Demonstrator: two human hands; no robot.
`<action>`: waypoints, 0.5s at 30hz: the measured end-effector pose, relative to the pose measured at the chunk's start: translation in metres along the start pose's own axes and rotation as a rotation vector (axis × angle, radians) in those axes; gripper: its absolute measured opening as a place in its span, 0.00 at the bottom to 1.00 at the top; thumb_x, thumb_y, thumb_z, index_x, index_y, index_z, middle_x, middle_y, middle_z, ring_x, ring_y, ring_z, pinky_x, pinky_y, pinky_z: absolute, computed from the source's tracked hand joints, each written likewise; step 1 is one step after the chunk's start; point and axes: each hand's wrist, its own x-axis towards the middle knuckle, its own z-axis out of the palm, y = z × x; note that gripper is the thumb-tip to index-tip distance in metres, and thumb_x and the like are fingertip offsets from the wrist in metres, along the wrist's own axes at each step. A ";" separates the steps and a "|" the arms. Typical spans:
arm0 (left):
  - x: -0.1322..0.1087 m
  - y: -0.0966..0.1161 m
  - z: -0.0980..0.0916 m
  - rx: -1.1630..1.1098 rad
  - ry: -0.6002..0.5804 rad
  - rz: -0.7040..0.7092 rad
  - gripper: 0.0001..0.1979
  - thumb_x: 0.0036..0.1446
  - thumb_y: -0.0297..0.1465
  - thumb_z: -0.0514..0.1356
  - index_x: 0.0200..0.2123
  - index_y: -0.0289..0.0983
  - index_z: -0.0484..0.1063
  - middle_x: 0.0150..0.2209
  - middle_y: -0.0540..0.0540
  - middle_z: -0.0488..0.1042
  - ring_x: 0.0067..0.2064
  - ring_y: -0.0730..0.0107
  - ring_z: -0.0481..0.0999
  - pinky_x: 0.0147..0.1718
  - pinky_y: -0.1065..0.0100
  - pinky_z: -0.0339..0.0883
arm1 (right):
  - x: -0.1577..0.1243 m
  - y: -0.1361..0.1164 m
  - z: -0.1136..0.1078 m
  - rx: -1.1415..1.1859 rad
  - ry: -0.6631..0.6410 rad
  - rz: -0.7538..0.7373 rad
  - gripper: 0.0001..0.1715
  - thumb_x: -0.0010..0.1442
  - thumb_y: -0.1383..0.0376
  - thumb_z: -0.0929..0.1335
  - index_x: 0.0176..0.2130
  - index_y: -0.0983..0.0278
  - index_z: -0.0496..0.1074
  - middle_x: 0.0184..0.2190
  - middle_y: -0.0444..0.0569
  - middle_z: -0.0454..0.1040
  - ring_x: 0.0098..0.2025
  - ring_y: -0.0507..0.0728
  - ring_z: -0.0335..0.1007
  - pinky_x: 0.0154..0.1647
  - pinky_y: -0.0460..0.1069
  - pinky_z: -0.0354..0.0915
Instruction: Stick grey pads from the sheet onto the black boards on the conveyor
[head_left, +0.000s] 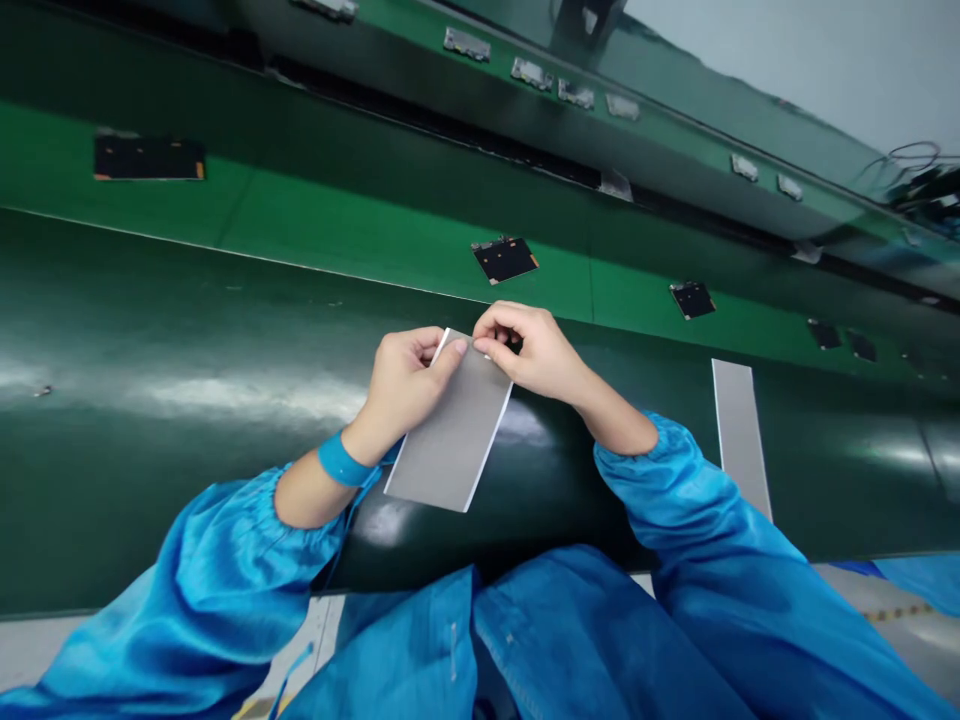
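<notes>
A flat grey sheet point(459, 430) with thin white borders is held tilted above the dark green work surface. My left hand point(409, 375) grips its upper left edge, thumb on the face and fingers curled behind. At the top right corner, my right hand point(529, 345) is closed, thumb and forefinger pinched against the sheet's upper edge. Whatever lies between those fingertips is too small to make out; a tiny white fleck shows just below them. A blue band circles my left wrist.
A second grey sheet point(739, 430) lies to the right, partly behind my right sleeve. Beyond, black circuit boards point(506, 260) sit spaced along a bright green strip point(322, 235). Several small metallic parts point(531, 74) rest on a raised ledge at the back.
</notes>
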 end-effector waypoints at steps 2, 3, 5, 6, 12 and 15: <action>0.000 0.000 0.000 0.014 -0.001 0.000 0.19 0.58 0.43 0.66 0.23 0.36 0.71 0.20 0.53 0.61 0.23 0.76 0.55 0.20 0.72 0.46 | -0.003 -0.002 0.005 -0.014 0.049 -0.002 0.06 0.66 0.64 0.68 0.34 0.58 0.68 0.34 0.49 0.74 0.37 0.60 0.70 0.41 0.56 0.67; 0.001 -0.001 0.000 0.020 -0.001 0.001 0.19 0.58 0.43 0.66 0.22 0.37 0.70 0.20 0.53 0.60 0.23 0.76 0.54 0.20 0.72 0.46 | -0.003 -0.001 0.007 -0.019 0.070 -0.008 0.07 0.66 0.64 0.67 0.34 0.58 0.68 0.34 0.49 0.74 0.37 0.60 0.70 0.41 0.56 0.68; 0.001 -0.002 0.000 0.030 -0.001 0.004 0.20 0.58 0.43 0.66 0.22 0.37 0.69 0.20 0.53 0.59 0.23 0.76 0.54 0.20 0.72 0.46 | -0.004 0.001 0.010 -0.042 0.104 -0.044 0.07 0.67 0.65 0.67 0.34 0.58 0.67 0.35 0.50 0.74 0.38 0.61 0.70 0.43 0.57 0.68; 0.001 -0.002 0.000 0.036 -0.003 0.003 0.19 0.58 0.43 0.66 0.22 0.37 0.69 0.20 0.53 0.59 0.23 0.76 0.54 0.20 0.72 0.46 | -0.004 0.002 0.012 -0.065 0.121 -0.068 0.08 0.68 0.65 0.66 0.34 0.58 0.66 0.34 0.50 0.73 0.39 0.61 0.70 0.43 0.57 0.68; 0.000 -0.004 0.001 0.069 -0.016 -0.003 0.20 0.59 0.44 0.65 0.22 0.36 0.71 0.21 0.52 0.61 0.24 0.76 0.55 0.21 0.72 0.47 | -0.008 0.011 0.025 -0.116 0.192 -0.152 0.08 0.63 0.69 0.66 0.33 0.59 0.62 0.31 0.47 0.70 0.35 0.58 0.66 0.39 0.55 0.64; -0.001 -0.003 0.002 0.062 -0.008 -0.018 0.20 0.60 0.44 0.65 0.23 0.35 0.72 0.21 0.52 0.62 0.24 0.75 0.56 0.21 0.72 0.48 | -0.007 0.014 0.028 0.102 0.297 -0.098 0.07 0.62 0.68 0.67 0.33 0.59 0.63 0.29 0.44 0.67 0.29 0.53 0.60 0.32 0.51 0.60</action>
